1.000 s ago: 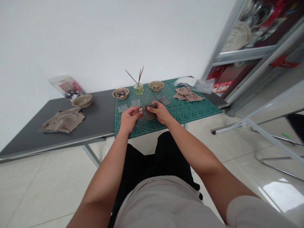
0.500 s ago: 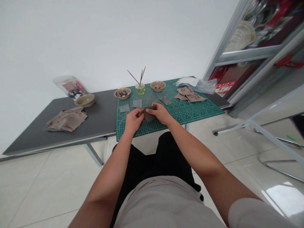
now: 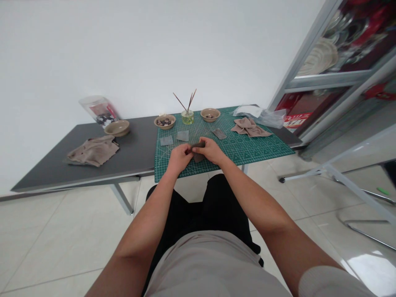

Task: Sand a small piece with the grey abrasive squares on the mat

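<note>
My right hand (image 3: 212,150) grips a small dark brown-grey sheet (image 3: 198,157), which looks like sandpaper, thumb on top and the upper part folded over. At the sheet's left edge, my left hand (image 3: 180,156) is closed in a pinch; whether a small piece is also between its fingers is hidden. Both hands meet above the front of a green cutting mat (image 3: 241,150). On the mat beyond them lie grey squares, one at the left (image 3: 166,140) and one nearer the middle (image 3: 182,135), plus a grey-brown rectangle (image 3: 219,133) on the right.
A bowl of dark and pale small pieces (image 3: 165,121), a glass jar with thin sticks (image 3: 187,117) and another bowl (image 3: 210,115) line the back. Brown cloths lie right (image 3: 250,127) and left (image 3: 94,151). A third bowl (image 3: 117,128) stands by a clear container (image 3: 99,111).
The sheet was facing up flatter; now its upper part is bent over between my fingers. My left hand has turned slightly and stays against its edge. The whole view has shifted a little.
</note>
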The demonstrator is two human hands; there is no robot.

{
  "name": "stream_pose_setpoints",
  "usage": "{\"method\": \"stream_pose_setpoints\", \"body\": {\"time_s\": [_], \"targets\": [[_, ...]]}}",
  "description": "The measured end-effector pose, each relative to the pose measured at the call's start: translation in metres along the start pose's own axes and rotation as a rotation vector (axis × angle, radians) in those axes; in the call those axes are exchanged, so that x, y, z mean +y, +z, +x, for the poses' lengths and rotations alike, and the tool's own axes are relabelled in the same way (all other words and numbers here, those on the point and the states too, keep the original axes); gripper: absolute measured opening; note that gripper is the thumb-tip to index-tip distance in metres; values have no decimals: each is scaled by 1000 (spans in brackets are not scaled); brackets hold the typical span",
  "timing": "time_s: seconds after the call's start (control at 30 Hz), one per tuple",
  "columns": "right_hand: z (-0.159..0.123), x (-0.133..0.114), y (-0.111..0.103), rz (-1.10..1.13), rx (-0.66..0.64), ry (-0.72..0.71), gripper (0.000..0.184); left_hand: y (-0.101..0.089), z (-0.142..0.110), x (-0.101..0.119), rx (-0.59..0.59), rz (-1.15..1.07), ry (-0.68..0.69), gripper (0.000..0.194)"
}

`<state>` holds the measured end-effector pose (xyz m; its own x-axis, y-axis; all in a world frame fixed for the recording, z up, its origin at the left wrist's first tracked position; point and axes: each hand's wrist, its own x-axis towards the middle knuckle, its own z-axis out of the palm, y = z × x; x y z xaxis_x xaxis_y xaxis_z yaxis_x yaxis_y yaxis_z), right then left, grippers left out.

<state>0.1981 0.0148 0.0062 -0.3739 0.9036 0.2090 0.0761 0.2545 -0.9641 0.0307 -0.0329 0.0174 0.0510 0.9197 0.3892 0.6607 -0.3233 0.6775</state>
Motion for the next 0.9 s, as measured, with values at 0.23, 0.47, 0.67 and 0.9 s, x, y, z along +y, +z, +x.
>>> {"method": "stream_pose_setpoints", "body": {"time_s": [0.23,0.47,0.67,0.9], "targets": [[-4,-3,-1,92,-1,-10,50,-3,0,-3,-34,-180,-37,7],[-2,-6,0,-103,20,-47,45,-3,1,-2,-16,-132,-59,16],[-3,-6,-2,-96,4,-31,43,-5,2,4,-81,-83,-44,21],[-2,-7,-2,-130,13,-18,46,-4,2,3,-65,-73,-53,21]]}}
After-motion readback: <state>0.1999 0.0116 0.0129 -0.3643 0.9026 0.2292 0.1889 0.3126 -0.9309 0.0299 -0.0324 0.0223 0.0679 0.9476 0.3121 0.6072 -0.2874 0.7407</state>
